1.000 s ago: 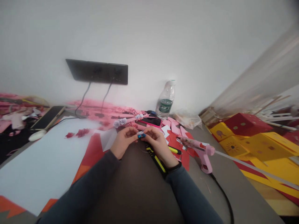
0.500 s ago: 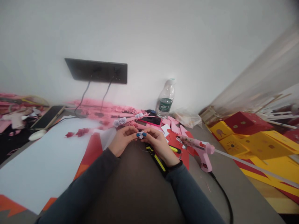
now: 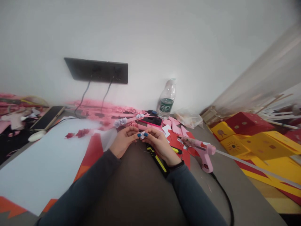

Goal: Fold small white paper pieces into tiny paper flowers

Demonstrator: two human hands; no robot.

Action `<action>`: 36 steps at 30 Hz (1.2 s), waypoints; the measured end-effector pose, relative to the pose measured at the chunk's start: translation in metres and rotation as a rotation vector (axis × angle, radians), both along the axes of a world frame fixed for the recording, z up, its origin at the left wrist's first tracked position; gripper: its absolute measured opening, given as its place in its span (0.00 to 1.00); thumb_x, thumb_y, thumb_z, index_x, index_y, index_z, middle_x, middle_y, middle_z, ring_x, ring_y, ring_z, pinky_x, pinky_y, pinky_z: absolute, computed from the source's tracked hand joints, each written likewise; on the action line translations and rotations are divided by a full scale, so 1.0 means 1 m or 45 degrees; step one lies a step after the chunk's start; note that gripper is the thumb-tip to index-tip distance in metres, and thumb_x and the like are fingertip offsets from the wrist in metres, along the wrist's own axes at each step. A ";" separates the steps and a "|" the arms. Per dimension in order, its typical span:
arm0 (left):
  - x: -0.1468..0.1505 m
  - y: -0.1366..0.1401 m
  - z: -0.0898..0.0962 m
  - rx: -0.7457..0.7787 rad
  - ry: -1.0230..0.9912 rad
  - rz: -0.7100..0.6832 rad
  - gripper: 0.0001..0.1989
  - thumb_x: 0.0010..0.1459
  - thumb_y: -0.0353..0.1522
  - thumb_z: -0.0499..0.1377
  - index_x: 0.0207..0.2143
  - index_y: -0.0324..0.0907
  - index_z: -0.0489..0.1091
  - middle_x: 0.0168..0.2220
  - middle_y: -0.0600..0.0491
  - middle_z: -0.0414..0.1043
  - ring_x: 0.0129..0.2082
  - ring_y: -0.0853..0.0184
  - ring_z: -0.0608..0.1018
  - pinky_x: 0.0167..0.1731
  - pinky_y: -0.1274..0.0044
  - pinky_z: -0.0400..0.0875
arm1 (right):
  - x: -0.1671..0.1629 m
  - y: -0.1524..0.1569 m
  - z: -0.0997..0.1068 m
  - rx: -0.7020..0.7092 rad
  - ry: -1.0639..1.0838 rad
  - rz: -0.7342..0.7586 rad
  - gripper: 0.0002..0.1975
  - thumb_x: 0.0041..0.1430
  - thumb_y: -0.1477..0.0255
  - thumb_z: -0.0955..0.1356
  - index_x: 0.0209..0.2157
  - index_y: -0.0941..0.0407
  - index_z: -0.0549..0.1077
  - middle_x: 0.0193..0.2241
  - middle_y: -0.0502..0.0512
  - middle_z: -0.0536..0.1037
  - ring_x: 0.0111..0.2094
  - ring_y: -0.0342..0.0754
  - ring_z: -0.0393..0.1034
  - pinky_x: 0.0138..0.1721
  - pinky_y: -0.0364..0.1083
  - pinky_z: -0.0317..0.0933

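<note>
Both arms are covered to the wrist by long, plain, dark blue-grey fabric sleeves (image 3: 195, 194). The right wrist is circled by a narrow black band (image 3: 176, 165). Blue polish (image 3: 139, 135) is worn on the thumbnails of the left hand (image 3: 120, 144) and right hand (image 3: 162, 147).

Small white paper piece (image 3: 142, 136), folded, angular, pinched from both sides by fingers (image 3: 150, 138)

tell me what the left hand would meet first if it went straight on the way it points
Probably the right hand, just across the small white piece that the left hand pinches; exact depth is unclear.
</note>
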State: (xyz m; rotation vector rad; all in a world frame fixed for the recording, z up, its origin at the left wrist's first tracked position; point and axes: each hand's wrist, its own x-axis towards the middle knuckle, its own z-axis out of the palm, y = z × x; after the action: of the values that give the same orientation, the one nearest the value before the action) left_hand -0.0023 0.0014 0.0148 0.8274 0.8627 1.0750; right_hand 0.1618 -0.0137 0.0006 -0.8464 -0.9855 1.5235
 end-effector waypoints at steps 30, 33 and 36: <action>-0.003 -0.002 0.000 -0.123 -0.122 -0.333 0.19 0.40 0.37 0.75 0.28 0.39 0.71 0.24 0.55 0.74 0.25 0.73 0.75 0.26 0.82 0.69 | 0.003 0.001 -0.006 -0.181 0.188 0.155 0.13 0.45 0.65 0.79 0.29 0.57 0.78 0.25 0.47 0.77 0.26 0.38 0.71 0.29 0.37 0.67; -0.003 -0.002 0.000 -0.122 -0.107 -0.329 0.19 0.40 0.37 0.75 0.28 0.38 0.71 0.26 0.54 0.75 0.24 0.75 0.74 0.26 0.82 0.69 | 0.004 0.001 -0.006 -0.180 0.193 0.198 0.13 0.45 0.65 0.79 0.29 0.57 0.78 0.25 0.47 0.76 0.25 0.38 0.70 0.30 0.38 0.67; -0.003 -0.002 0.000 -0.116 -0.068 -0.315 0.20 0.38 0.37 0.76 0.27 0.38 0.70 0.26 0.55 0.75 0.22 0.75 0.73 0.24 0.83 0.68 | 0.004 0.000 -0.005 -0.186 0.212 0.208 0.14 0.45 0.65 0.79 0.30 0.57 0.78 0.26 0.47 0.77 0.26 0.38 0.71 0.31 0.38 0.67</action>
State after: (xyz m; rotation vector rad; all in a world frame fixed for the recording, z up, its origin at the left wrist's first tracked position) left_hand -0.0057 -0.0004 0.0151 0.8023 0.7373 0.8316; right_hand 0.1655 -0.0133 -0.0046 -0.7402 -0.8452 1.7934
